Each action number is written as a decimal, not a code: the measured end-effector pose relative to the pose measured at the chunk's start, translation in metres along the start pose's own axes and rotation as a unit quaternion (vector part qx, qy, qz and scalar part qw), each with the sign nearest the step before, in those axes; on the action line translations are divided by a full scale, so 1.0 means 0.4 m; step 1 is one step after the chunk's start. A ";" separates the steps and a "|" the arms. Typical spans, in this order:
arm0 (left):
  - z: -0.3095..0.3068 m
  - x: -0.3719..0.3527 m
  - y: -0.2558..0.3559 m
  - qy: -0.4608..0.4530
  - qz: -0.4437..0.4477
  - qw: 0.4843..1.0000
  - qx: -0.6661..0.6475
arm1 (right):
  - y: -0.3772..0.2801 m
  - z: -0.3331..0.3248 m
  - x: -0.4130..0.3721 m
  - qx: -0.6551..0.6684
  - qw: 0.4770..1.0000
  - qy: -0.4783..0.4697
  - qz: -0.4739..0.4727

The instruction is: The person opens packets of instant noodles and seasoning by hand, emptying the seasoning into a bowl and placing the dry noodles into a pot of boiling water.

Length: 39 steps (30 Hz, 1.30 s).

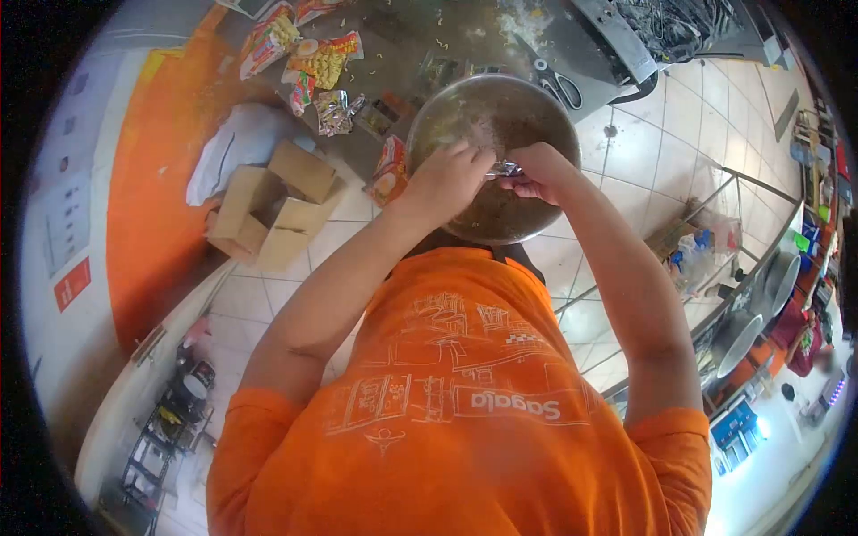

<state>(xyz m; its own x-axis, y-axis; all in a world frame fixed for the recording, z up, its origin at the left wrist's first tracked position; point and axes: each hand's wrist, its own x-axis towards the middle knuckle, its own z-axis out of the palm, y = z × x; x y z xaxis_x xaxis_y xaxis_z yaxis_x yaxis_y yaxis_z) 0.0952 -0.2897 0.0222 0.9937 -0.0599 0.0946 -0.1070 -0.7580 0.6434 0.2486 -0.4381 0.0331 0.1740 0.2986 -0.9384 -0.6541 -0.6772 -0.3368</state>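
Observation:
A small silver foil sachet [504, 169] is pinched between my two hands above a large metal bowl [494, 234]. My left hand [454, 179] is closed on the sachet's left end, and my right hand [542, 173] grips its right end. Inside the bowl, brownish contents show dimly, partly hidden by my hands. Right beside the bowl's left rim lies a red and orange instant noodle packet [390, 170]. Scissors [559, 85] with dark handles rest on the dark table [407, 54] near the bowl's upper right rim.
Torn noodle packets [326, 64] and a crumpled silver wrapper [335, 113] lie on the table's left. An open cardboard box [277, 210] stands at lower left. A black plastic bag [675, 27] sits at upper right. Farther right are a metal rack and large pans [737, 344].

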 end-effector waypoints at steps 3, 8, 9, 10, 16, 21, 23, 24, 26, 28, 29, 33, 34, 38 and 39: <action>-0.006 0.009 -0.003 -0.002 -0.051 0.999 -0.004 | -0.047 0.004 -0.050 -0.033 0.999 0.002 -0.012; -0.029 0.048 -0.022 0.006 -0.093 0.995 -0.019 | -0.095 -0.021 -0.145 -0.419 0.886 0.098 -0.171; -0.038 0.051 -0.013 0.003 -0.097 0.995 -0.015 | -0.069 -0.026 -0.138 -0.416 0.888 0.093 -0.174; -0.053 0.058 -0.003 0.000 -0.117 0.992 -0.037 | -0.034 -0.031 -0.122 -0.435 0.815 0.155 -0.350; -0.069 0.067 0.015 0.000 -0.167 0.985 -0.034 | -0.009 -0.037 -0.050 -0.456 0.697 0.144 -0.534; -0.054 0.052 0.011 0.049 -0.190 0.976 -0.090 | -0.021 -0.054 -0.013 -0.499 0.679 0.125 -0.524; -0.052 0.050 0.014 0.017 -0.224 0.973 -0.057 | -0.021 -0.058 0.000 -0.501 0.681 0.137 -0.516; -0.051 0.050 0.015 0.016 -0.225 0.973 -0.056 | -0.020 -0.055 0.002 -0.499 0.682 0.136 -0.517; -0.046 0.046 0.017 0.024 -0.209 0.977 -0.011 | -0.012 -0.046 0.007 -0.472 0.698 0.132 -0.522; -0.047 0.049 0.021 0.029 -0.201 0.979 -0.004 | -0.018 -0.036 -0.018 -0.463 0.696 0.116 -0.536; -0.048 0.050 0.023 0.037 -0.191 0.981 0.002 | -0.024 -0.032 -0.029 -0.455 0.692 0.101 -0.551; -0.042 0.054 0.003 0.038 -0.198 0.979 0.027 | -0.035 -0.024 -0.017 -0.472 0.712 0.101 -0.510; -0.041 0.054 -0.002 0.047 -0.189 0.981 0.016 | -0.035 -0.025 -0.001 -0.470 0.709 0.116 -0.513; -0.041 0.047 -0.019 0.052 -0.215 0.975 0.023 | -0.029 -0.016 0.026 -0.446 0.697 0.144 -0.543; -0.044 0.049 -0.018 0.049 -0.216 0.975 0.022 | -0.024 -0.012 0.032 -0.445 0.699 0.143 -0.541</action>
<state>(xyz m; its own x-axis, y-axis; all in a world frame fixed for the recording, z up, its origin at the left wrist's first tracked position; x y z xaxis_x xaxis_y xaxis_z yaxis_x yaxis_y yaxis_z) 0.1150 -0.2740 0.0328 0.9375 0.3319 -0.1051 0.3250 -0.7264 0.6056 0.2607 -0.4309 0.0241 0.4357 0.8996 -0.0303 0.6695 -0.3464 -0.6571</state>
